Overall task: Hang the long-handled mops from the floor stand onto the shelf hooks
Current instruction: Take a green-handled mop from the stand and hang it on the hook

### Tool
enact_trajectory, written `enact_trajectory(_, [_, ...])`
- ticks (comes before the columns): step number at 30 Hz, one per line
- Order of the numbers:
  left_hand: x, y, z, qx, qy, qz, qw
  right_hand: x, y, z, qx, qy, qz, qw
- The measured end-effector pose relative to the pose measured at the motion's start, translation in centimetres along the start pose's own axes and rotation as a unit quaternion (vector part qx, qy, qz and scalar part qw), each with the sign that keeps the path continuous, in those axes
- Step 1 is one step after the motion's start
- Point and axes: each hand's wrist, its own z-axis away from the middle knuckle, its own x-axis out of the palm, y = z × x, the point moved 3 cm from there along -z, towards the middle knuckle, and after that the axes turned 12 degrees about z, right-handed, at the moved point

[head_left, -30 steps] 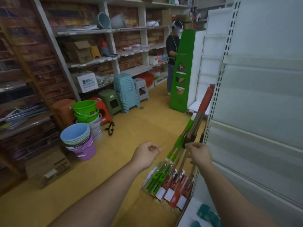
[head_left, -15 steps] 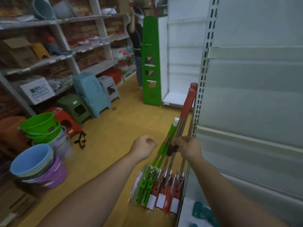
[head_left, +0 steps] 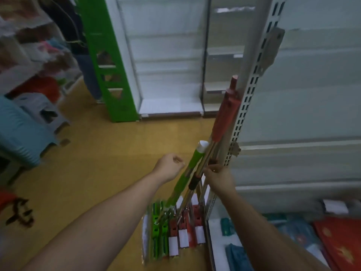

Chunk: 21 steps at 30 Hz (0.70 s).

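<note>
Several long-handled mops lean together against the white slotted shelf upright [head_left: 247, 106]. Their green heads [head_left: 159, 237] and red heads [head_left: 185, 231] rest on the yellow floor. A green-gripped handle [head_left: 192, 165] and a taller red-gripped handle [head_left: 224, 118] stick up. My right hand [head_left: 218, 178] is closed around the metal poles just below the grips. My left hand [head_left: 169, 168] hovers in a loose fist just left of the green handle, apart from it and holding nothing. A metal bracket [head_left: 270, 49] juts from the upright higher up.
A green display stand [head_left: 106, 61] and bare white shelving [head_left: 172, 55] stand ahead, with a person partly hidden behind the stand. Stacked blue and grey stools [head_left: 25, 124] sit on the left. Packaged goods lie on the low shelf [head_left: 293, 237] at right.
The view has swung right and closer to the shelf upright. My right hand stays on the mop poles. My left hand remains a fist beside the green handle.
</note>
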Motion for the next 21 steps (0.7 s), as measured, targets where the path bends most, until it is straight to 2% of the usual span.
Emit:
enact_trajectory(7, [1.4, 0.3, -5.0, 0.022, -0.107, -0.051, 0.993, 2.0, -2.4, -1.0, 0.047, 0.059, -0.029, 0.997])
enact_trajectory(12, [3.3, 0.2, -6.6, 0.052, -0.178, -0.055, 0.981, 2.9, -3.6, -2.0, 0.072, 0.067, 0.009, 0.995])
enact_trajectory(21, [3.0, -0.8, -6.9, 0.081, -0.19, -0.09, 0.974, 3.8, -4.6, -2.6, 0.081, 0.049, 0.015, 0.995])
